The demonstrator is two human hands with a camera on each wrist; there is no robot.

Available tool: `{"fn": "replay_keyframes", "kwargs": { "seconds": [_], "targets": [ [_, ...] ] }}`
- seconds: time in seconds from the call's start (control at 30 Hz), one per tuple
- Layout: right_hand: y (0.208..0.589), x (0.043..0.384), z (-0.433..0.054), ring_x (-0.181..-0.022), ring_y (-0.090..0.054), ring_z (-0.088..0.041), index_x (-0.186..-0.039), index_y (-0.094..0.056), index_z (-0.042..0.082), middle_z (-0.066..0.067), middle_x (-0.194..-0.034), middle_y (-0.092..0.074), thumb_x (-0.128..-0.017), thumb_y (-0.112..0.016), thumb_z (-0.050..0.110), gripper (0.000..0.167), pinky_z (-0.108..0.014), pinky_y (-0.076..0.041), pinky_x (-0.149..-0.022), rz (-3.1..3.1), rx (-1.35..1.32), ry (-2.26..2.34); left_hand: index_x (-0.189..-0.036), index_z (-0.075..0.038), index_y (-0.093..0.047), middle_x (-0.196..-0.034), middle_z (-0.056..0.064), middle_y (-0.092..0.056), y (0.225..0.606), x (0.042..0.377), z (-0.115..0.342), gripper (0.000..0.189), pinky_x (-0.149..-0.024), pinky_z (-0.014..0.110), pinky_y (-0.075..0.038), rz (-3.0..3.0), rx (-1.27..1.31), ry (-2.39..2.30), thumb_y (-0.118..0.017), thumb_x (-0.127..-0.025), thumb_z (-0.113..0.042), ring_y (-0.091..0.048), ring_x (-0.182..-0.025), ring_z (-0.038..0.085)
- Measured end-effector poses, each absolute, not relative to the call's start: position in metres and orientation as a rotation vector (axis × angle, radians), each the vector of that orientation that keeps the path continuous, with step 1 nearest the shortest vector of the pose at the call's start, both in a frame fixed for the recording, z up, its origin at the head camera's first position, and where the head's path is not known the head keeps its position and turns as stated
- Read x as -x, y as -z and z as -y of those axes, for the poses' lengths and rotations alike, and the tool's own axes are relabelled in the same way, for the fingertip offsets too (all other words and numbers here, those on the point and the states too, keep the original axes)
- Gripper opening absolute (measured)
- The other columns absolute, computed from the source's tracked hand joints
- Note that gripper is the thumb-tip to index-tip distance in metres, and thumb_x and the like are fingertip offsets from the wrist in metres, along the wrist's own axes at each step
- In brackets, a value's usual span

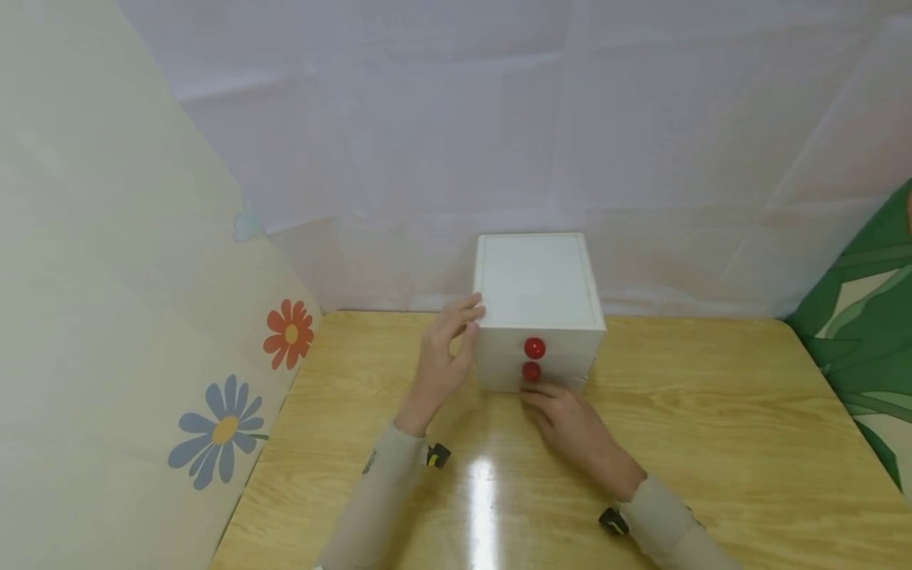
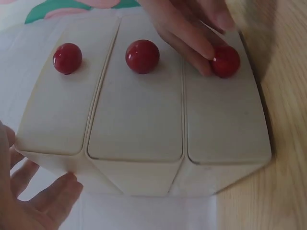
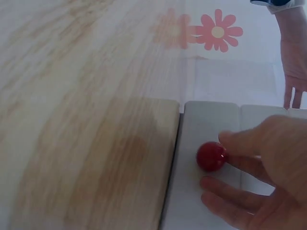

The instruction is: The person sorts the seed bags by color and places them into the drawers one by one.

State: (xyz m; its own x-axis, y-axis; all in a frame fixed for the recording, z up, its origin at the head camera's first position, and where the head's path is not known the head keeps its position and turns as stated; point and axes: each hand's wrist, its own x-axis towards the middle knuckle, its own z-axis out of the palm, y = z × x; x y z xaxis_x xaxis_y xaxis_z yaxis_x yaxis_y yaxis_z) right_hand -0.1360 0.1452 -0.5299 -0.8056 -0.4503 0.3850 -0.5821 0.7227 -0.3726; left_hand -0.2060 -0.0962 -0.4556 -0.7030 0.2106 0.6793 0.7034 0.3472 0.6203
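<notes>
A white box (image 1: 536, 281) with three drawer fronts stands on the table; the drawers look closed. Each front carries a round red knob: the top knob (image 2: 67, 58), the middle knob (image 2: 142, 56) and the bottom knob (image 3: 211, 156). My left hand (image 1: 445, 356) rests on the box's left side near the top edge, fingers extended. At the bottom drawer, my right hand (image 1: 570, 419) has its loosely bent fingers and thumb beside the bottom knob, not closed round it. In the head view this hand hides the bottom knob.
Beneath the box is a wood-grain table (image 1: 712, 427). A pale cloth (image 1: 442, 142) hangs behind it. On the left stands a panel with a blue flower (image 1: 214, 431) and a red flower; green leaf print (image 1: 865, 309) lines the right.
</notes>
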Motion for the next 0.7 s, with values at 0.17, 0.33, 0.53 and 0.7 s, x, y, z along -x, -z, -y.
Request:
{"fn": "replay_keyframes", "kwargs": {
  "seconds": [0.17,0.33,0.53,0.7],
  "targets": [
    [0.518,0.126,-0.165,-0.128,-0.067,-0.033,-0.136,-0.071,0.009,-0.011,-0.141,-0.069,-0.095,-0.080,0.018,0.043,-0.054,-0.058,-0.108,2.696,-0.831,-0.641,-0.144,-0.003,-0.063,-0.156,0.016,-0.058,0.452,0.197,0.110,0.040,-0.123,0.049,-0.046,2.253,0.828,1.049,-0.062,-0.107,-0.019,-0.057,-0.144,0.035],
    [0.499,0.116,-0.197,-0.126,-0.066,-0.040,-0.138,-0.069,0.008,-0.016,-0.143,-0.067,-0.086,-0.088,0.027,0.058,-0.063,-0.058,-0.103,2.687,-0.772,-0.654,-0.154,-0.007,-0.056,-0.160,0.016,-0.054,0.448,0.193,0.131,0.059,-0.116,0.058,-0.051,2.372,0.772,0.823,-0.068,-0.102,-0.034,-0.056,-0.143,0.043],
    [0.478,0.114,-0.242,-0.123,-0.065,-0.046,-0.135,-0.069,0.003,-0.021,-0.139,-0.067,-0.075,-0.095,0.041,0.075,-0.069,-0.055,-0.097,2.621,-0.657,-0.540,-0.159,-0.014,-0.051,-0.165,0.012,-0.049,0.445,0.194,0.167,0.075,-0.124,0.070,-0.036,2.544,0.650,0.577,-0.070,-0.097,-0.051,-0.040,-0.151,0.053],
    [0.466,0.121,-0.282,-0.131,-0.054,-0.058,-0.142,-0.063,0.003,-0.027,-0.148,-0.059,-0.067,-0.094,0.055,0.097,-0.079,-0.047,-0.099,2.572,-0.550,-0.484,-0.162,-0.017,-0.046,-0.171,0.010,-0.041,0.444,0.193,0.196,0.083,-0.129,0.073,-0.023,2.684,0.532,0.429,-0.065,-0.095,-0.063,-0.026,-0.158,0.053]
  ]
}}
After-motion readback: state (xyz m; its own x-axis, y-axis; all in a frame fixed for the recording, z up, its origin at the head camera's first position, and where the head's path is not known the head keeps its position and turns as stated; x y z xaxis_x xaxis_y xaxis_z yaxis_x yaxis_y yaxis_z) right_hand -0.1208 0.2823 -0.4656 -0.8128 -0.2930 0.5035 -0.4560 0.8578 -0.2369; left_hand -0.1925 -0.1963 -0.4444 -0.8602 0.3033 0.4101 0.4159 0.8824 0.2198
